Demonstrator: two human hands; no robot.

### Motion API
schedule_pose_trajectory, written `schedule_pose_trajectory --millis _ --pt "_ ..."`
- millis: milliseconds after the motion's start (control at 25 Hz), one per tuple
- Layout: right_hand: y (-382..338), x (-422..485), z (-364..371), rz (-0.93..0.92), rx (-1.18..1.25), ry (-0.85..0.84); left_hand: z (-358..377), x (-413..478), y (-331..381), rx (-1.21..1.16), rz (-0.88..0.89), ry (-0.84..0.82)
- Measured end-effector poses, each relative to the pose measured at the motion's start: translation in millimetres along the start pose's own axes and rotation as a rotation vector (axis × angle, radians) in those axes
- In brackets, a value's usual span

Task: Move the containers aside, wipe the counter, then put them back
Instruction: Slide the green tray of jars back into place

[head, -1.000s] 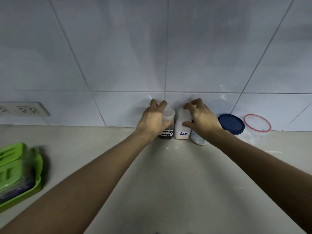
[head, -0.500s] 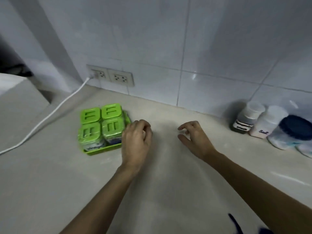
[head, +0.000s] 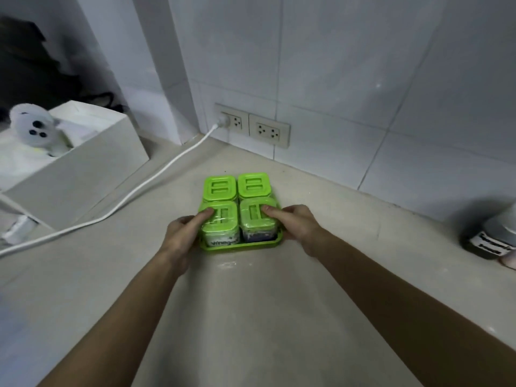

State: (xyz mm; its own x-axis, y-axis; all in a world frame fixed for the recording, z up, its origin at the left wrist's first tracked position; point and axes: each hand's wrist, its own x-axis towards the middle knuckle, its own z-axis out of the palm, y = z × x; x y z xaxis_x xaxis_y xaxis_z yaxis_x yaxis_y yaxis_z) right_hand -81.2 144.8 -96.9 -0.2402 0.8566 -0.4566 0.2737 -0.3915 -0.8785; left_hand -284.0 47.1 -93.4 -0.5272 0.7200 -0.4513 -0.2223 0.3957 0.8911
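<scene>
- While both of your arms reach forward over the pale counter (head: 251,317), your hands close on the green tray (head: 240,245) from either side.
- Your left hand (head: 183,236) clasps the tray's left edge; its thumb (head: 202,216) lies on top of the lid of the near-left container (head: 220,226), and the other fingers are curled down along the side, mostly hidden.
- Your right hand (head: 296,226) clasps the right edge in the same way, its thumb (head: 272,210) pressed on the lid of the near-right container (head: 258,219).
- That tray sits flat on the counter near the tiled wall (head: 349,79), just in front of the double wall socket (head: 252,125).
- It holds four square containers with green lids in a two-by-two block; the two far containers (head: 237,187) are untouched.
- You can read a label on the near-left one that appears to say "vinegar"; the near-right one shows dark contents.
- A white cable (head: 139,191) runs from the plug in the left socket across the counter, passing to the left of the tray without touching it.
- At the far right edge a labelled jar with dark contents (head: 487,241) stands against the wall, well apart from the tray.
- To your left sits a white box (head: 75,174) with a small white plush toy (head: 33,127) beside it.
</scene>
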Motion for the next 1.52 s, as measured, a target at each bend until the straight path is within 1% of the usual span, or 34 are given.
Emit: schedule_pose_trajectory --millis 160,280,400,520,640,760,880,1120,1280,1440,1520 --pt "9 -20 -32 0.005 0.073 -0.011 14 -10 7 0.078 0.08 -0.131" --pt "27 -46 -84 -0.003 0.122 0.1 61 -24 8 0.128 0.154 -0.294" --pt "41 -72 -150 -0.007 0.182 0.216 132 -37 8 0.164 0.196 -0.442" --pt "53 -92 -202 0.004 0.211 0.356 199 -51 3 0.202 0.186 -0.563" --pt "68 -103 -240 0.028 0.228 0.427 247 -58 -2 0.233 0.174 -0.638" --pt "82 -105 -264 0.03 0.245 0.46 279 -63 -6 0.288 0.166 -0.679" --pt "88 -101 -278 0.019 0.282 0.472 296 -66 -14 0.292 0.157 -0.68" --pt "93 -92 -284 -0.044 0.335 0.531 311 -63 -16 0.285 0.155 -0.69" --pt "89 -84 -286 -0.029 0.351 0.569 317 -61 -13 0.304 0.15 -0.679" --pt "90 -79 -287 -0.006 0.303 0.56 319 -56 -14 0.344 0.155 -0.682" --pt "84 -84 -289 0.01 0.291 0.565 321 -61 -6 0.412 0.178 -0.635"
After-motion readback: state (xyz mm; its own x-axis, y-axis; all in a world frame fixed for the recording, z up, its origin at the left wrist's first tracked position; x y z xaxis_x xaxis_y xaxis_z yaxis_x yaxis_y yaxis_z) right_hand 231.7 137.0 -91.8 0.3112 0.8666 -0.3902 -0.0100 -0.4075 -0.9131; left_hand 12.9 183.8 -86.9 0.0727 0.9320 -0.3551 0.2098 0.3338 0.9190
